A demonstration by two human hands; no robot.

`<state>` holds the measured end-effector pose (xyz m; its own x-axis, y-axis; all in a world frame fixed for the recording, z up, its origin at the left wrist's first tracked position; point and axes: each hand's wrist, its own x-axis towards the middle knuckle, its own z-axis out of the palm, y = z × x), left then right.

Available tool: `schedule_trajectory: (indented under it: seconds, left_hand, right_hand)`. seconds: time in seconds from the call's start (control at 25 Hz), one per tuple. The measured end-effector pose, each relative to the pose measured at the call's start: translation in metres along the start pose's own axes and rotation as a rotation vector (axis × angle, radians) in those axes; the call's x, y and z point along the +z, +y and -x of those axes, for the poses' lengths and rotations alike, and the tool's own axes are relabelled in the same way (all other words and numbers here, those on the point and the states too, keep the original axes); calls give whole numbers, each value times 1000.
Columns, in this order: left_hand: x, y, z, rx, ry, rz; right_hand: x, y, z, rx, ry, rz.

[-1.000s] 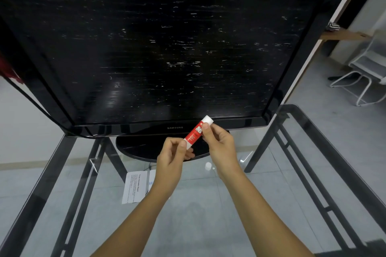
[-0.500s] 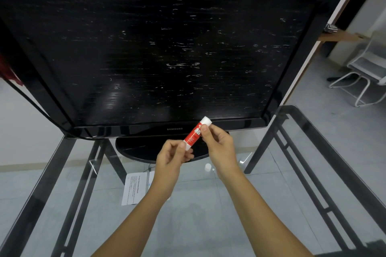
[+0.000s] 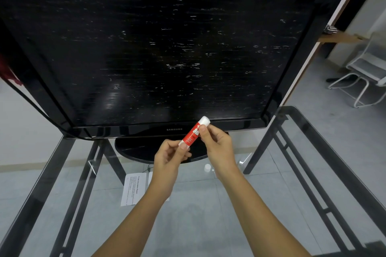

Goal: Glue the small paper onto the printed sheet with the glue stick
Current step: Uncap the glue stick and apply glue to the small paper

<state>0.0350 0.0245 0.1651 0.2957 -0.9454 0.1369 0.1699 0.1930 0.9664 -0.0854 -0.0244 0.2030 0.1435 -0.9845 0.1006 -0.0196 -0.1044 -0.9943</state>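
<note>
Both hands hold a red glue stick [image 3: 192, 134] with white ends up in front of the monitor's lower edge. My left hand [image 3: 170, 157] pinches its lower end; my right hand [image 3: 217, 145] grips the upper part just below the white top. The printed sheet [image 3: 133, 189] lies flat on the glass table beneath my left forearm, which covers its right part. A small white round piece [image 3: 207, 166], possibly the cap, lies on the glass right of my left hand. No separate small paper can be made out.
A large black Samsung monitor [image 3: 158, 52] on an oval stand [image 3: 133, 149] fills the far side of the glass table [image 3: 208, 225]. The table's dark metal frame [image 3: 325, 173] shows through the glass. A white chair [image 3: 363, 77] stands on the floor at right.
The hands and glue stick hold nearly the same place. The left fingers have shifted slightly on the lower end.
</note>
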Motion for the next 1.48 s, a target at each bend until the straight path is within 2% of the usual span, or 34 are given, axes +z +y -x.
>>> schedule_trajectory:
  seconds: [0.2, 0.36, 0.6, 0.76, 1.0, 1.16, 1.48]
  left_hand:
    - [2, 1, -1, 51, -27, 35]
    - [-1, -2, -5, -27, -26, 61]
    - [-1, 1, -4, 56, -31, 38]
    - [-1, -1, -3, -40, -21, 67]
    - [-2, 0, -4, 53, -26, 12]
    - [-1, -4, -4, -35, -9, 34]
    - [-1, -1, -3, 50, -7, 8]
  right_hand:
    - [-2, -2, -1, -3, 6, -7]
    - [0, -2, -2, 2, 3, -14]
    - [-1, 0, -1, 12, 23, -20]
    - [1, -1, -3, 17, 28, -32]
    - [-1, 3, -2, 36, 31, -42]
    - [0, 2, -3, 19, 31, -42]
    - [0, 5, -3, 28, 30, -73]
